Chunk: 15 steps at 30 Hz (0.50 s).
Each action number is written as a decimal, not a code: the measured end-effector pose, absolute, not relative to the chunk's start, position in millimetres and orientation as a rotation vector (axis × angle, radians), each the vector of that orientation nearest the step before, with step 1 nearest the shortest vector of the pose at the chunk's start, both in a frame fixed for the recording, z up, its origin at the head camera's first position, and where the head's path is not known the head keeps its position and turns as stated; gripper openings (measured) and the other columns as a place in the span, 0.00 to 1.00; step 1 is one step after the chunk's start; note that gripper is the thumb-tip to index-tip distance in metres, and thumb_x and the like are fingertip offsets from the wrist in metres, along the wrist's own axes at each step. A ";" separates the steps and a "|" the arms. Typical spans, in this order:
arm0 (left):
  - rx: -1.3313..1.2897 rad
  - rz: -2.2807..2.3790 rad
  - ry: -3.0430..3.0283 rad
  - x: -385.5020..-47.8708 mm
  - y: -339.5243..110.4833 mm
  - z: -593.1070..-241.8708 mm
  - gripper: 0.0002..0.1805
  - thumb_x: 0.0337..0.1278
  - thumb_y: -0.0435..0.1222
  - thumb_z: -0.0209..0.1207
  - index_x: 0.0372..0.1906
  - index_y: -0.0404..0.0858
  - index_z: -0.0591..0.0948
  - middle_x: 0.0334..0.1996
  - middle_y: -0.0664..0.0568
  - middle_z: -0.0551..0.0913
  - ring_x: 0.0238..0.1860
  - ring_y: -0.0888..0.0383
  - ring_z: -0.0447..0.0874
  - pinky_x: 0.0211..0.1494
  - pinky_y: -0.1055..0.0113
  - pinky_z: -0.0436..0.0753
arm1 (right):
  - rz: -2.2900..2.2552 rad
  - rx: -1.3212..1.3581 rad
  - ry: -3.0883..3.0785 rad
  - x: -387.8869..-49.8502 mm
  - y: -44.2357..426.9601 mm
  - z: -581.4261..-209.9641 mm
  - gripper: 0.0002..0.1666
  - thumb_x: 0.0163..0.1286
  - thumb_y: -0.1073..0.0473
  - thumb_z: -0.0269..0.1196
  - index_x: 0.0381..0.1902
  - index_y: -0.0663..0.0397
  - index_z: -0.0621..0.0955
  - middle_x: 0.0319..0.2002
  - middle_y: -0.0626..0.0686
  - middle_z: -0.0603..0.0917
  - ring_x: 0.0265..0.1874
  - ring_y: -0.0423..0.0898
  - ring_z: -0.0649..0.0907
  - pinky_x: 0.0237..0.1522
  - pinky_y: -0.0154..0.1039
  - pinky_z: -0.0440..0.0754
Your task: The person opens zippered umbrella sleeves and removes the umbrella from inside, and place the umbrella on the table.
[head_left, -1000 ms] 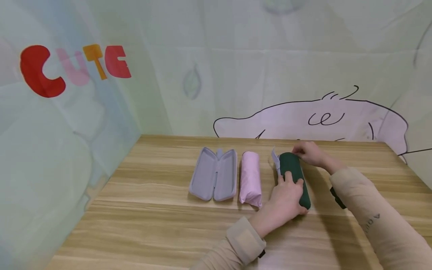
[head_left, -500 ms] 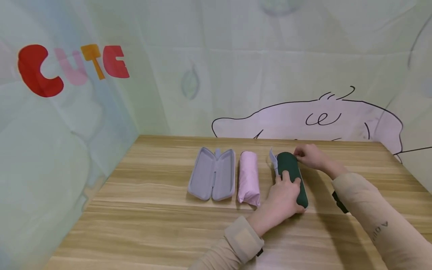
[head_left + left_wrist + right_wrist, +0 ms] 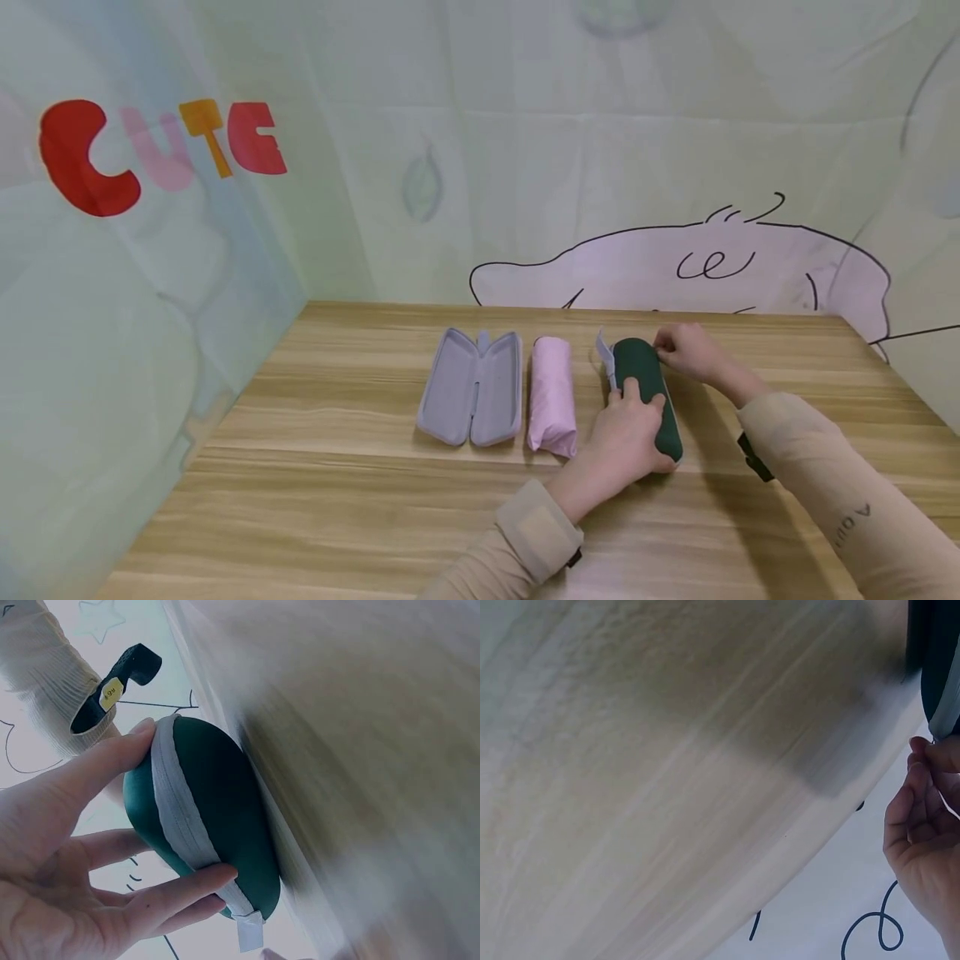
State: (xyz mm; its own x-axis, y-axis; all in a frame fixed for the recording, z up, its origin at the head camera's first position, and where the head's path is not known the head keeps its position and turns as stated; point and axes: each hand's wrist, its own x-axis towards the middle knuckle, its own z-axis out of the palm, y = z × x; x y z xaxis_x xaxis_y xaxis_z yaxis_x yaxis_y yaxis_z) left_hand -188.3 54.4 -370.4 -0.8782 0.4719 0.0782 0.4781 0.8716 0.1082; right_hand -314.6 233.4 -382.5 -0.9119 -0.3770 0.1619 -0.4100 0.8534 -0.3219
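A dark green zippered case (image 3: 637, 362) lies lengthwise on the table, a pale strap (image 3: 606, 354) at its left side. The left hand (image 3: 624, 433) grips its near part, fingers over the top and thumb at the near end. In the left wrist view the left hand (image 3: 82, 862) spans the case (image 3: 225, 795) across its grey zipper band (image 3: 178, 802). At the far right corner the right hand (image 3: 690, 350) pinches something small at the case's edge; in the right wrist view the right hand (image 3: 930, 817) has thumb and finger together at the zipper's end (image 3: 946, 712).
Left of the green case lies a pink wrapped bundle (image 3: 552, 396). Farther left an open grey-lilac case (image 3: 453, 396) shows both halves. The wooden table (image 3: 337, 500) meets a printed cloth backdrop (image 3: 360, 167) behind and at the left.
The view has shifted slightly, moving everything a little to the left. The right hand has come slightly nearer along the case's right edge; the left hand keeps its grip.
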 end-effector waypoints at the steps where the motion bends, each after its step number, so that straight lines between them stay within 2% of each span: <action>1: -0.759 -0.190 -2.991 -188.5 54.5 -370.6 0.43 0.39 0.61 0.70 0.65 0.53 0.72 0.55 0.50 0.71 0.50 0.56 0.75 0.44 0.72 0.81 | 0.543 0.615 -2.934 -313.8 233.2 -382.8 0.06 0.63 0.69 0.58 0.30 0.66 0.82 0.26 0.57 0.82 0.25 0.46 0.76 0.28 0.38 0.74; 15: -0.750 -0.204 -2.991 -188.6 54.2 -371.1 0.44 0.39 0.61 0.69 0.66 0.53 0.71 0.56 0.50 0.71 0.52 0.56 0.75 0.44 0.71 0.81 | 0.523 0.498 -2.914 -304.3 227.7 -384.1 0.09 0.64 0.68 0.56 0.31 0.68 0.82 0.26 0.59 0.82 0.25 0.48 0.77 0.29 0.42 0.76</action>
State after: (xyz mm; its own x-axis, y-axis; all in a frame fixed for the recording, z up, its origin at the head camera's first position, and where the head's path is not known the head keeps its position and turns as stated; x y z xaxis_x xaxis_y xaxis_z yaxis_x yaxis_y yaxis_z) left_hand -188.6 54.2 -371.1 -0.8809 0.4661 0.0818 0.4729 0.8736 0.1150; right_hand -304.3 227.7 -384.1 -0.9356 -0.2960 0.1926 -0.3445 0.8848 -0.3137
